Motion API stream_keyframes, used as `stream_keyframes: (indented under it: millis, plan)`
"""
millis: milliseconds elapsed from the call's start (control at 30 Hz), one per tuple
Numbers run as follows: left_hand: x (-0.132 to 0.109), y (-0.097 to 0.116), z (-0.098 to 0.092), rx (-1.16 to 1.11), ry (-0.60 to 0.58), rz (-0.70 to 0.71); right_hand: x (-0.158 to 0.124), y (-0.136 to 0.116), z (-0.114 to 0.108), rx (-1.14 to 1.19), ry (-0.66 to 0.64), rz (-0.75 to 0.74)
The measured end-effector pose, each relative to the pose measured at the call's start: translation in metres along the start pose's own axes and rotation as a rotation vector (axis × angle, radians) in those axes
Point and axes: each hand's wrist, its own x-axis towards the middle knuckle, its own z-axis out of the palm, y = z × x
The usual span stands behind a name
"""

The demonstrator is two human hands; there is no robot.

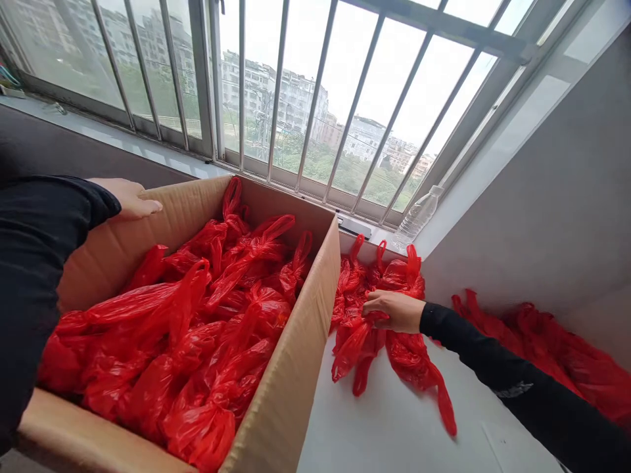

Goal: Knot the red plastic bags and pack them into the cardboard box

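Observation:
A large cardboard box (290,368) sits at the left, filled with several tied red plastic bags (197,322). My left hand (129,198) lies on the box's far left rim with its fingers stretched flat, holding nothing. To the right of the box, a heap of red bags (394,276) lies on the white surface (394,427). My right hand (394,310) is closed on one red bag (357,341) from that heap. Both arms wear black sleeves.
More red bags (566,355) are piled along the grey wall at the right. A clear plastic bottle (418,215) stands in the corner on the sill. A barred window (296,98) runs across the back.

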Motion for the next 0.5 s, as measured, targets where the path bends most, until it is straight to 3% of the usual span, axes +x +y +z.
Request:
stream_keyframes:
  millis: [133, 267, 400, 500]
  plan:
    - [-0.006, 0.011, -0.009, 0.056, -0.053, -0.061, -0.037, 0.007, -0.056, 0.042, 0.194, 0.041]
    - [-0.014, 0.021, -0.011, 0.065, -0.072, -0.103, -0.051, 0.004, -0.129, 0.076, 0.507, 0.113]
    - [-0.016, 0.023, -0.011, 0.076, -0.071, -0.133, -0.016, -0.015, -0.186, 0.109, 0.832, 0.028]
    - [-0.013, 0.021, -0.012, 0.077, -0.065, -0.148, 0.035, -0.034, -0.205, 0.124, 0.888, -0.18]
